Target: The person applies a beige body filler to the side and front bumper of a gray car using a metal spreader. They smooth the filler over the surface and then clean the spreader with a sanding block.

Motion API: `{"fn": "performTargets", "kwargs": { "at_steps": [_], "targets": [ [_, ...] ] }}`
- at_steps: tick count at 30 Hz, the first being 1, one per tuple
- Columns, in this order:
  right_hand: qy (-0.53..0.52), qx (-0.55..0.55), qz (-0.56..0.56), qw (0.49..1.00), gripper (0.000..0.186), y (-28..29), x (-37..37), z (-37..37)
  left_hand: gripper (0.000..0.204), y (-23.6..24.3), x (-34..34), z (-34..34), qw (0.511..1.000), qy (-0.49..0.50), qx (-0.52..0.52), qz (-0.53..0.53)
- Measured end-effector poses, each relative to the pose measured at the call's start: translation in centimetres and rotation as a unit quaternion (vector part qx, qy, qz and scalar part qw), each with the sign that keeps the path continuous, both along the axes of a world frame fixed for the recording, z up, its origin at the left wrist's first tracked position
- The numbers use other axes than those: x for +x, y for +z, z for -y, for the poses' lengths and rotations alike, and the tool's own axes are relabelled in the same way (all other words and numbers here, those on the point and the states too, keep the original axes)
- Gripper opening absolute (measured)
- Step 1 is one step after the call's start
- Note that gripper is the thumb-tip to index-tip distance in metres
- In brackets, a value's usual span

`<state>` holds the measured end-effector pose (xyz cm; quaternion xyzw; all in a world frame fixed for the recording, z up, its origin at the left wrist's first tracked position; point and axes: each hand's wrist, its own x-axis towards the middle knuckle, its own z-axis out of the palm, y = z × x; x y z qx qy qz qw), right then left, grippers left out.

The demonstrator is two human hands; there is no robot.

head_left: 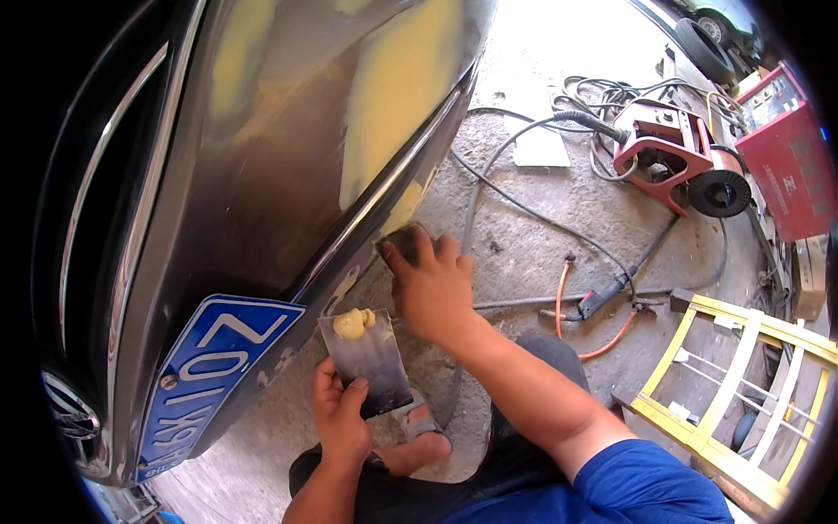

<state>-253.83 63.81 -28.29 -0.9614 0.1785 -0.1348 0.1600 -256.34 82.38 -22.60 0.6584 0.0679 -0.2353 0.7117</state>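
Observation:
My left hand (pixel 345 410) grips a rectangular metal plate (pixel 375 375) carrying a mound of pale yellow paste (pixel 353 323). Above and to its right, my right hand (pixel 428 288) presses a small dark flat piece (pixel 397 237) against the lower edge of the dark car bumper (pixel 271 201), with my fingers curled over it. Dull yellow patches (pixel 393 96) cover parts of the panel, and a pale patch lies just beside my right fingertips. A blue license plate (pixel 209 384) is mounted on the bumper at lower left.
A red welding wire feeder (pixel 650 140) with coiled cables and a red machine (pixel 786 175) stand at the right. Hoses (pixel 598 349) cross the concrete floor (pixel 515 227). A tire (pixel 703 48) lies farther back. A yellow frame (pixel 681 384) is at lower right, near my legs.

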Motion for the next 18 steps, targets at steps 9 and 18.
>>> {"fn": "performTargets", "kwargs": {
  "at_steps": [9,18],
  "targets": [
    [0.041,0.06,-0.015,0.997,0.051,-0.1,-1.8,-1.5,0.047,0.2,0.1,-0.1,0.999,-0.018,-0.024,0.037],
    [0.005,0.036,-0.024,0.999,0.052,0.1,0.1,-0.3,0.05,0.6,0.3,0.2,0.998,-0.016,-0.054,0.039]
  ]
}}
